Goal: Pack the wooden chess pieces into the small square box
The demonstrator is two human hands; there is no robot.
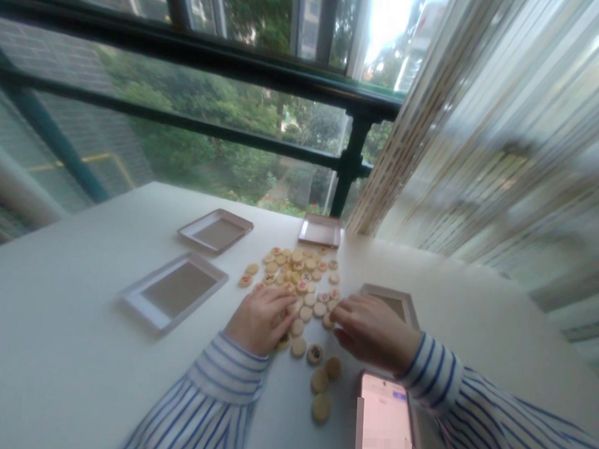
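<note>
Dozens of round wooden pieces (310, 298) lie heaped on the white table (67, 307), beyond the phone (385, 407) and to its left. From my remote seat I see the left hand (261, 319) palm down on the heap's near left edge, fingers close together and loosely bent; whether it pinches a piece I cannot tell. Just beyond the phone, the right hand (369, 323) bends its fingertips down at the pieces; their grip is hidden from me.

I judge a broad sideways sweep the main risk: it could flip stacked pieces or scatter them farther from the phone. The right cuff (434, 373) sits right beside the phone, so a dropped forearm might nudge it. A leftward shove of the phone could knock the three loose discs (320, 381) just left of it.

Red and dark characters mark some pieces, too blurred for me to read. On the phone I find a blue patch, its lettering too small; no brand is legible.
</note>
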